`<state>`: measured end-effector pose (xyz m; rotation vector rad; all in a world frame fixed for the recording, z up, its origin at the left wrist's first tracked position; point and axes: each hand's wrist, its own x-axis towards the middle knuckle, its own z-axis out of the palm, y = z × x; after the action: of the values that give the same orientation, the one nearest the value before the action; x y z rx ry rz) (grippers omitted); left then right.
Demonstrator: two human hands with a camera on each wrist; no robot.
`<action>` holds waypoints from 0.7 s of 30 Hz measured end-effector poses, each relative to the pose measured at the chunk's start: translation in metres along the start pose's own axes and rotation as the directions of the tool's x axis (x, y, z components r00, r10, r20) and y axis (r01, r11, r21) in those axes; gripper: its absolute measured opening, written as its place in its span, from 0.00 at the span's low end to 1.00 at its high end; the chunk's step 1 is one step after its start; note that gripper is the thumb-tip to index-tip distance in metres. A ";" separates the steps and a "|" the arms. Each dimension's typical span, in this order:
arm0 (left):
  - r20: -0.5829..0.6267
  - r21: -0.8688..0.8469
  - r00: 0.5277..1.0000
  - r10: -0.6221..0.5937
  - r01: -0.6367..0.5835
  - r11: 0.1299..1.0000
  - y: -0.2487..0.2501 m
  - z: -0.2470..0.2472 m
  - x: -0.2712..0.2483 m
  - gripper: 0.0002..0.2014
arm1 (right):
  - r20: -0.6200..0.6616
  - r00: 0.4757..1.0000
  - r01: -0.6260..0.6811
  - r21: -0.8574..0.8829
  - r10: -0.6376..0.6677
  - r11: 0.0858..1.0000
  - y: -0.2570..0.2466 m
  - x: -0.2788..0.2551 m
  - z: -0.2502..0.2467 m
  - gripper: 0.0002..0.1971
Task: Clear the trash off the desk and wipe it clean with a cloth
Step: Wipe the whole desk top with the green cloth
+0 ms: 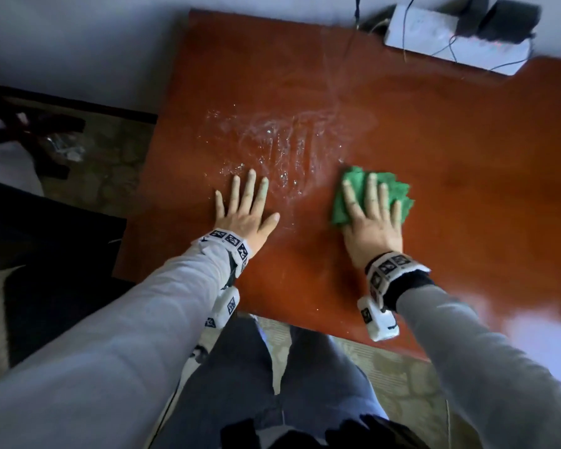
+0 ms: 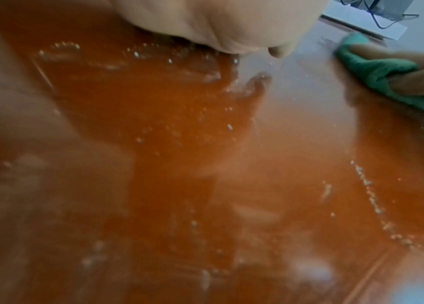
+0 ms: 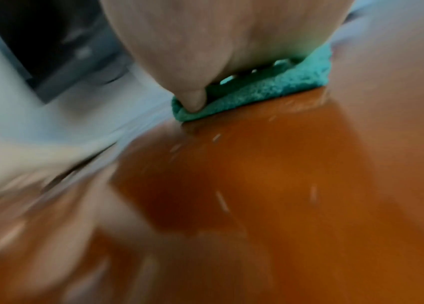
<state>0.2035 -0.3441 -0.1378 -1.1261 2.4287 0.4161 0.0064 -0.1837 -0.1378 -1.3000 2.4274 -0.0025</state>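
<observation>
Glossy reddish-brown wooden tabletop (image 1: pixel 386 108) served as landmark. Crumpled green terry cloth (image 1: pixel 392 186) lay flat on the tabletop, right of its centre. Right hand (image 1: pixel 371 222) was palm-down on the cloth, fingers (image 1: pixel 373 192) straight and slightly spread across its top; cloth stuck out beyond the fingertips and to both sides of the hand. The right wrist view showed the thumb (image 3: pixel 196 100) pressed down onto the cloth's near edge (image 3: pixel 257 90), the rest of the cloth under the palm. No curl round the fabric was visible, only a flat press.

Left hand (image 1: pixel 243 215) was flat on the bare tabletop, left of the cloth and apart from it, fingers extended and spread, holding nothing.

Whitish smears and droplets (image 1: pixel 272 140) streaked the tabletop beyond the left hand's fingertips and beside the cloth. A white box with black cables (image 1: pixel 450 37) sat at the tabletop's far right edge, well apart from the cloth.
</observation>
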 end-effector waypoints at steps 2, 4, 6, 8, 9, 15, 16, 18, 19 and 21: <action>0.039 -0.001 0.999 0.030 -0.030 1.000 -0.006 -0.005 0.001 0.33 | -0.016 0.972 -0.231 0.076 0.233 0.970 0.013 0.016 -0.011 0.42; 0.069 -0.007 0.996 0.052 -0.051 0.999 -0.009 -0.008 0.001 0.33 | 0.009 0.949 -0.315 0.093 0.316 0.944 0.003 0.028 -0.015 0.42; 0.088 -0.007 0.994 0.059 -0.059 0.998 -0.011 -0.009 0.002 0.33 | 0.011 0.966 -0.258 0.063 0.257 0.964 -0.023 0.030 -0.011 0.43; 0.100 -0.011 0.993 0.068 -0.067 0.998 -0.013 -0.012 0.003 0.33 | 0.032 0.999 -0.038 -0.017 0.039 0.999 -0.059 0.019 -0.002 0.44; 0.097 -0.011 0.992 0.086 -0.085 0.996 -0.016 -0.013 0.003 0.33 | 0.056 0.995 0.080 -0.048 -0.078 0.996 -0.079 0.009 0.003 0.44; 0.140 0.026 0.967 0.214 -0.219 0.975 -0.074 -0.040 0.017 0.31 | 0.106 0.985 0.141 -0.054 -0.135 0.989 -0.097 -0.009 0.011 0.42; 0.141 0.019 0.968 0.209 -0.214 0.977 -0.088 -0.046 0.023 0.30 | 0.064 0.998 0.022 -0.037 -0.020 0.999 -0.081 0.000 0.006 0.43; 0.145 0.005 0.968 0.207 -0.209 0.978 -0.112 -0.052 0.033 0.29 | 0.026 0.966 -0.260 0.047 0.259 0.964 -0.049 0.020 -0.008 0.43; 0.149 0.011 0.965 0.216 -0.220 0.975 -0.120 -0.053 0.036 0.29 | 0.040 0.928 -0.372 0.093 0.369 0.924 -0.040 0.028 -0.013 0.42; 0.148 0.033 0.957 0.248 -0.255 0.966 -0.127 -0.051 0.038 0.30 | 0.056 0.867 -0.498 0.141 0.495 0.856 -0.046 0.040 -0.015 0.41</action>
<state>0.2668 -0.4706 -0.1239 -0.7396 2.4467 0.4915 0.0182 -0.2451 -0.1285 -0.5745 2.6177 -0.0344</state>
